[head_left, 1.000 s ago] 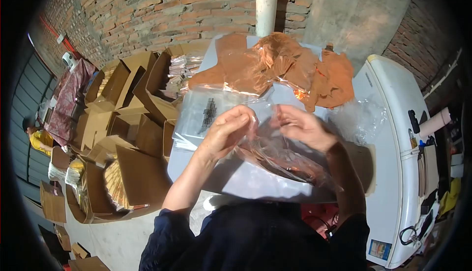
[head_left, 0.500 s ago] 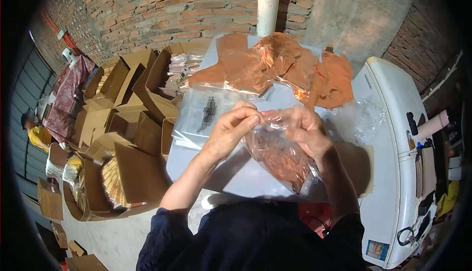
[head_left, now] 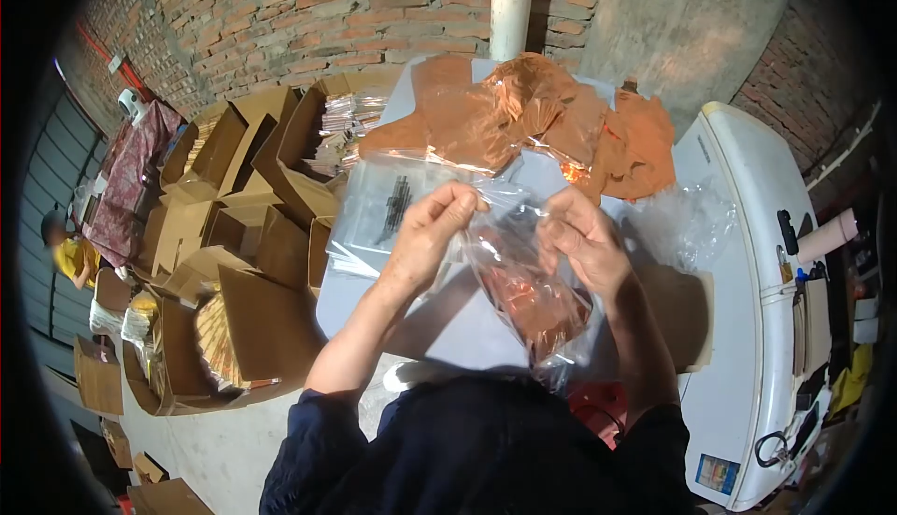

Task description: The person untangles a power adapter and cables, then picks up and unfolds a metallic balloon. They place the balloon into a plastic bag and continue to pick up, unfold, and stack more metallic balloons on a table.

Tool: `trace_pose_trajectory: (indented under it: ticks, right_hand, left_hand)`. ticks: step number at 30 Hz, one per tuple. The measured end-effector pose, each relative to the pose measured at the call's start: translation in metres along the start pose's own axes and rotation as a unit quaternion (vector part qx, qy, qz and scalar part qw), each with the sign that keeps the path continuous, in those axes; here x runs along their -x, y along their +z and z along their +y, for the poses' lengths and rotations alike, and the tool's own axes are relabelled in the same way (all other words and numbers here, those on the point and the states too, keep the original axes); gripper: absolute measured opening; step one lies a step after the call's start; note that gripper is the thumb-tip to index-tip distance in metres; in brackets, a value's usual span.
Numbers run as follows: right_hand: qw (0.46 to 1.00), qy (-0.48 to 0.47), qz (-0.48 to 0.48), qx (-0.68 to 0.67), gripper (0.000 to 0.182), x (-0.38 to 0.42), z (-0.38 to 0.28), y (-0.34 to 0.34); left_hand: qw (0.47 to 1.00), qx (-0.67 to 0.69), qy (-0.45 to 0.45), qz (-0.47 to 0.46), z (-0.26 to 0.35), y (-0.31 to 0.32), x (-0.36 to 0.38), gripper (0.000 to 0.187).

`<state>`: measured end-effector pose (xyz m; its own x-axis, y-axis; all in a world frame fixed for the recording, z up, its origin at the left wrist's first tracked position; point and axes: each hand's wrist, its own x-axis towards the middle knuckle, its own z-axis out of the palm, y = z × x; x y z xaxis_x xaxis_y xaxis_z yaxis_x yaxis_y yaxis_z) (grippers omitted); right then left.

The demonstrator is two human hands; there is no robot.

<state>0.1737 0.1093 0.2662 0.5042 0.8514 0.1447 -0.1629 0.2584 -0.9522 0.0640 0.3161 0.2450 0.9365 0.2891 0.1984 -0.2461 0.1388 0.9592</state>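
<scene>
A clear plastic bag (head_left: 533, 302) with crumpled orange-copper material inside hangs between my hands over the pale table (head_left: 448, 333). My left hand (head_left: 437, 225) pinches the bag's upper edge between thumb and fingers. On the other side, my right hand (head_left: 577, 239) has its fingers bent round the clear film near the bag's mouth. Behind them lie orange sheets and bundles (head_left: 551, 108) in clear film. A stack of flat clear bags (head_left: 369, 207) with dark print is just left of my left hand.
Open cardboard boxes (head_left: 271, 314) with fans and wrapped packets stand at the left. A white fridge-like cabinet (head_left: 747, 235) is at the right, near crumpled clear film (head_left: 691, 225). A person in yellow (head_left: 73, 258) is at the far left.
My hands have raised the bag's mouth slightly and spread it, so more clear film shows between them. The bag's body has turned more upright.
</scene>
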Motion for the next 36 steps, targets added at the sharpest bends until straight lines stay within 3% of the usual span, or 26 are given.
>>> trace_pose_trajectory:
  ticks: [4, 8, 10, 13, 16, 20, 23, 24, 26, 27, 30, 31, 32, 34, 35, 36]
  right_hand:
    - [0.991, 0.081, -0.056, 0.096, 0.017, 0.006, -0.001, -0.014]
    - [0.980, 0.053, -0.122, 0.150, 0.017, 0.012, 0.038, -0.025]
    - [0.976, 0.115, -0.091, 0.163, 0.009, 0.013, 0.029, -0.022]
    - [0.975, 0.030, -0.023, 0.217, 0.017, 0.011, 0.034, -0.018]
    - [0.991, 0.080, -0.066, 0.090, 0.016, 0.012, 0.041, -0.020]
    - [0.947, 0.054, 0.052, 0.313, 0.013, 0.017, 0.035, 0.005]
    - [0.870, -0.030, 0.098, 0.483, 0.019, 0.018, 0.031, 0.015]
    - [0.873, -0.018, 0.112, 0.474, 0.019, 0.017, 0.030, 0.016]
    - [0.879, 0.001, 0.135, 0.458, 0.021, 0.012, 0.027, 0.016]
    - [0.917, 0.022, 0.085, 0.390, 0.024, 0.013, 0.020, 0.018]
    - [0.977, 0.003, 0.067, 0.203, 0.025, 0.011, 0.031, 0.020]
    - [0.987, -0.009, 0.090, 0.130, 0.026, 0.010, 0.036, 0.013]
    - [0.989, -0.050, 0.118, 0.068, 0.026, 0.010, 0.040, 0.005]
    - [0.916, -0.135, 0.186, 0.330, 0.028, 0.007, 0.056, -0.016]
    - [0.875, -0.099, 0.161, 0.445, 0.038, 0.008, 0.064, -0.025]
    - [0.834, -0.092, 0.130, 0.529, 0.040, 0.008, 0.084, -0.033]
  left_hand:
    - [0.997, 0.068, 0.024, 0.024, -0.018, -0.010, -0.012, 0.021]
    - [0.996, 0.082, -0.009, 0.029, -0.029, -0.002, -0.014, 0.021]
    - [0.995, 0.061, -0.014, 0.080, -0.042, -0.007, -0.022, 0.025]
    - [0.997, -0.016, -0.019, 0.070, -0.040, -0.005, -0.027, 0.027]
    - [0.996, -0.075, -0.008, 0.054, -0.045, -0.013, -0.032, 0.027]
    - [0.969, -0.224, 0.062, 0.082, -0.070, -0.024, -0.036, 0.026]
    - [0.949, -0.297, 0.081, -0.063, -0.054, -0.019, -0.026, 0.041]
    - [0.938, -0.313, 0.083, -0.124, -0.040, -0.011, -0.020, 0.048]
    - [0.909, -0.358, 0.165, -0.134, -0.015, 0.005, -0.015, 0.059]
    - [0.890, -0.383, 0.207, -0.135, -0.004, 0.010, -0.013, 0.066]
    - [0.845, -0.461, 0.056, -0.267, 0.018, 0.013, -0.003, 0.069]
    - [0.828, -0.496, 0.107, -0.237, 0.005, 0.009, 0.005, 0.051]
    - [0.816, -0.503, 0.131, -0.252, -0.005, 0.004, 0.007, 0.047]
    - [0.790, -0.518, 0.175, -0.279, -0.012, -0.005, 0.010, 0.041]
    - [0.810, -0.476, 0.236, -0.248, -0.012, -0.003, 0.014, 0.021]
    - [0.800, -0.497, 0.215, -0.258, -0.011, -0.002, 0.019, 0.021]
